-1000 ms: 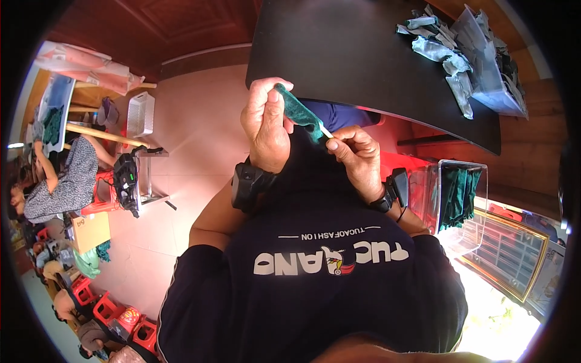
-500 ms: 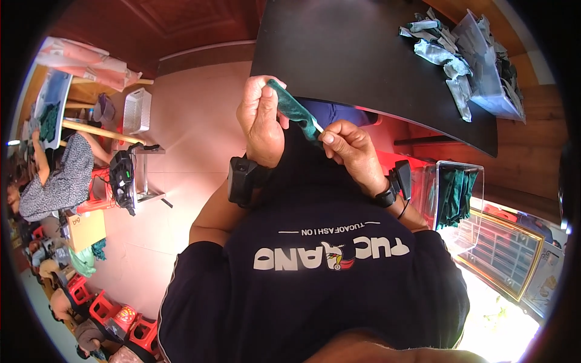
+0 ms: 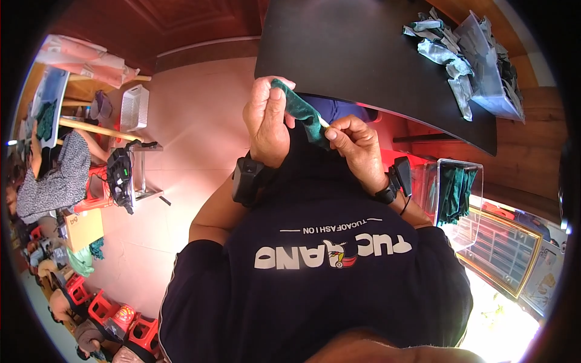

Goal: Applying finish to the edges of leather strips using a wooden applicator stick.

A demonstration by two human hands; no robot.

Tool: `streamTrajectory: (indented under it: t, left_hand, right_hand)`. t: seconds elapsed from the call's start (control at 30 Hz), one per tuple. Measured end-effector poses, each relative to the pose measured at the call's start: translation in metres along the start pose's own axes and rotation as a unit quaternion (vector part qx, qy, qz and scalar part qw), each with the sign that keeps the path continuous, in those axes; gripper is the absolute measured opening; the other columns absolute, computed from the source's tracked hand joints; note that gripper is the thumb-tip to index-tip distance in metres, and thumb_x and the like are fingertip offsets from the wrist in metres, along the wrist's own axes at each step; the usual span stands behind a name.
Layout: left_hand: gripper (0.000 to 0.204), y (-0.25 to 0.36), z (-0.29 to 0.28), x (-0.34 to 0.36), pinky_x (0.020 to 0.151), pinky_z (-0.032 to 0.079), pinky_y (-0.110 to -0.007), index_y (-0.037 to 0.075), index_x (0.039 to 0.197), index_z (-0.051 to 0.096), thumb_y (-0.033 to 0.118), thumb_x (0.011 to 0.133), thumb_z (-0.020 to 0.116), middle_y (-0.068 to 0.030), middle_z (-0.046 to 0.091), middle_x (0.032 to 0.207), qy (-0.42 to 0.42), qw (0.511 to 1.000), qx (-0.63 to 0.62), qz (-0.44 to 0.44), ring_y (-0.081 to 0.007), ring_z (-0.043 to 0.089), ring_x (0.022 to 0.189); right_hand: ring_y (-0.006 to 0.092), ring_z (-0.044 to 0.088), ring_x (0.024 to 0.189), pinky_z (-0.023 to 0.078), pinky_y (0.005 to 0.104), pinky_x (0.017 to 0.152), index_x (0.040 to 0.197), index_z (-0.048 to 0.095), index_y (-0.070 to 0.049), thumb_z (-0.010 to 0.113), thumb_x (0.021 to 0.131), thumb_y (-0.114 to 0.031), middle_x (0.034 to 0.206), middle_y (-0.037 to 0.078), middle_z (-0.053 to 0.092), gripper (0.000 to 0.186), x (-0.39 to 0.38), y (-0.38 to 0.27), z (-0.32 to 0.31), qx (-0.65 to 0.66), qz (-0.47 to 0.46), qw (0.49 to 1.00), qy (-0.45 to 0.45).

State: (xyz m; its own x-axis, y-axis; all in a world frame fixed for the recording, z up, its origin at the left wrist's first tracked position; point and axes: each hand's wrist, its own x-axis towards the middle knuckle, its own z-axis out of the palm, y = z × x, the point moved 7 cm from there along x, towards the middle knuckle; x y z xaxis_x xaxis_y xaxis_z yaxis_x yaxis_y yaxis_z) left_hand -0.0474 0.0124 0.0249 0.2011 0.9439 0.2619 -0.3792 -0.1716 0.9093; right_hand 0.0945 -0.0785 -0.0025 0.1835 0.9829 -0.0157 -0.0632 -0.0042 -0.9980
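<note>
A narrow dark-green velvety cloth piece (image 3: 298, 110) stretches between my two hands, in front of my chest and near the table's edge. My left hand (image 3: 268, 124) is closed on its far end, pinching it between thumb and fingers. A short pale stick-like thing (image 3: 324, 123) pokes out at the near right end of the cloth. My right hand (image 3: 358, 148) pinches this end with thumb and forefinger; how far the pale thing runs into the cloth is hidden.
The black table (image 3: 339, 48) carries crumpled grey-green cloth pieces (image 3: 445, 57) and a clear bin (image 3: 481, 66) at far right. Green cloth hangs in a clear container (image 3: 457, 193) to my right. Leftward are a white basket (image 3: 134, 107), a metal-legged stool (image 3: 145, 175) and people seated.
Both hands and the green cloth have shifted slightly to the right in the picture. The grip of each hand looks the same.
</note>
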Motion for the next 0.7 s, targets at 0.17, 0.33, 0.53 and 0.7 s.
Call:
streamTrajectory:
  t: [0.17,0.33,0.53,0.7]
  left_hand:
    - [0.024,-0.001,0.001,-0.006,0.045,0.032,-0.018,0.005,0.093,0.055,0.025,0.096,0.043,0.0025,0.048,0.066,0.002,0.999,0.014,-0.037,-0.0025,0.039,0.050]
    - [0.025,-0.005,-0.005,-0.002,0.044,0.033,-0.018,0.004,0.093,0.056,0.025,0.096,0.043,0.0020,0.048,0.066,0.014,0.998,0.018,-0.052,-0.0023,0.039,0.050]
    - [0.026,0.001,-0.008,0.001,0.045,0.033,-0.018,0.002,0.093,0.056,0.025,0.095,0.043,0.0009,0.049,0.066,-0.009,1.000,-0.014,-0.007,-0.0043,0.041,0.050]
    - [0.027,0.002,-0.002,-0.006,0.045,0.032,-0.018,0.002,0.091,0.056,0.026,0.095,0.043,0.0009,0.048,0.064,0.001,1.000,-0.021,-0.006,-0.0047,0.041,0.049]
  right_hand:
    - [0.0023,0.038,0.054,0.028,0.0172,0.047,0.083,0.059,-0.007,0.059,0.090,-0.022,0.062,-0.004,0.050,0.017,0.002,0.008,0.007,0.055,0.070,0.995,-0.054]
    - [0.0024,0.030,0.050,0.021,0.0183,0.044,0.084,0.057,-0.007,0.051,0.094,-0.027,0.058,-0.004,0.043,0.024,-0.002,0.019,0.022,0.149,0.202,0.960,-0.124]
    - [0.0017,0.037,0.053,0.028,0.0169,0.046,0.083,0.059,-0.007,0.059,0.090,-0.022,0.063,-0.004,0.050,0.016,0.002,0.010,0.013,0.049,0.087,0.994,-0.054]
    - [0.0027,0.048,0.063,0.041,0.0193,0.058,0.084,0.062,-0.005,0.066,0.084,-0.010,0.069,-0.003,0.056,0.007,0.001,-0.004,0.001,-0.026,-0.072,0.996,0.035]
